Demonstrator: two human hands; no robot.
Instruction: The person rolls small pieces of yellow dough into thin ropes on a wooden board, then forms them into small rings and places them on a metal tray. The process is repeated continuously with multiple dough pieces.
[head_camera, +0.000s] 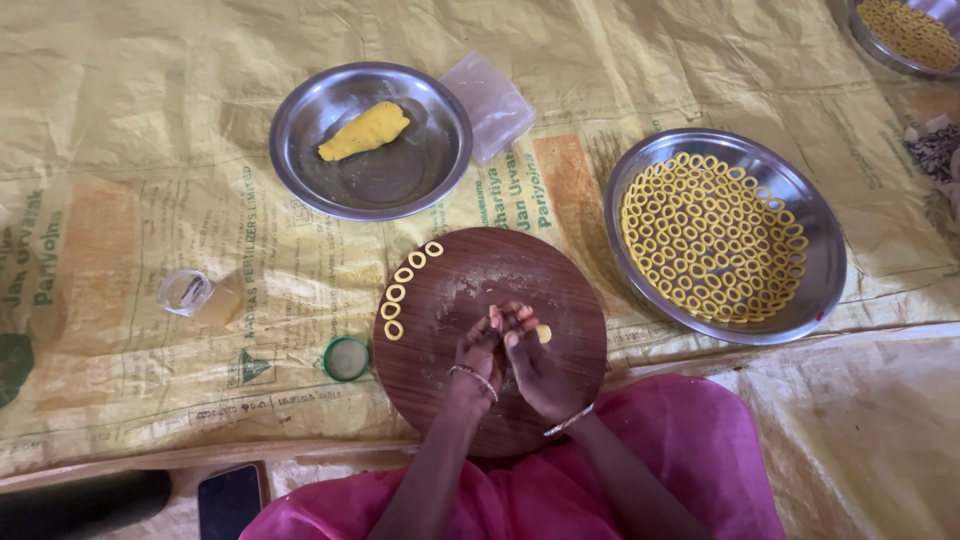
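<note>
My left hand (478, 362) and my right hand (538, 368) meet over a round dark wooden board (440, 385), fingertips together. A small lump of yellow dough (543, 333) shows at my right hand's fingers. Several yellow dough rings (404, 288) lie in a curved row along the board's upper left edge. A steel plate (425, 165) further away holds a larger piece of yellow dough (364, 131). To the right, a wide steel plate (818, 240) is filled with several finished dough rings (712, 236).
A yellow printed plastic sheet (150, 230) covers the floor. A small clear glass (188, 293) and a green-rimmed lid (346, 358) lie left of the board. A plastic bag (490, 105) sits by the dough plate. Another ring-filled plate (908, 35) is top right. A phone (230, 500) lies bottom left.
</note>
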